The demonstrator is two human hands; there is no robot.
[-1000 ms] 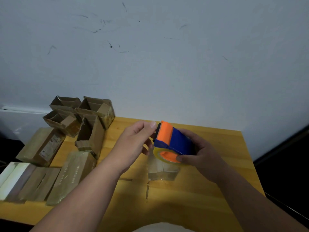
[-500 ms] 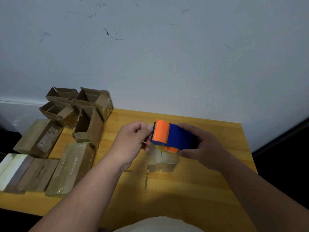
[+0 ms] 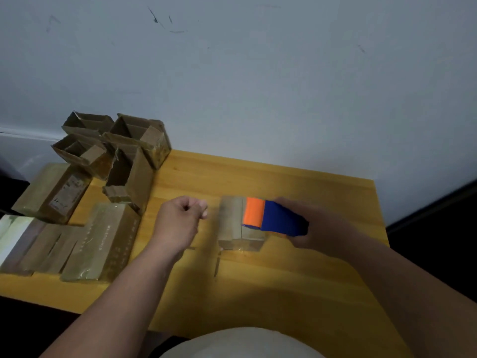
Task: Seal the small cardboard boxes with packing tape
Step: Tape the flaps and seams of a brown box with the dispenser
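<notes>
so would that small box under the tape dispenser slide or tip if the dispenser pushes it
The small box looks light and lies low and flat, so tipping seems unlikely. No hand pins it on the smooth wooden table, so it may well slide.

single head view, looks forward and down from above the desk (image 3: 284,182), close in, wall across upper frame.

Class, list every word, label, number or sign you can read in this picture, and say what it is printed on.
No text here can be read.
Pale label on the sealed box at far left: dark marks, too blurred to read.
Rows of small print on the taped box beside the left hand: too small to read.
Tape dispenser in the right hand: no lettering visible.
</notes>
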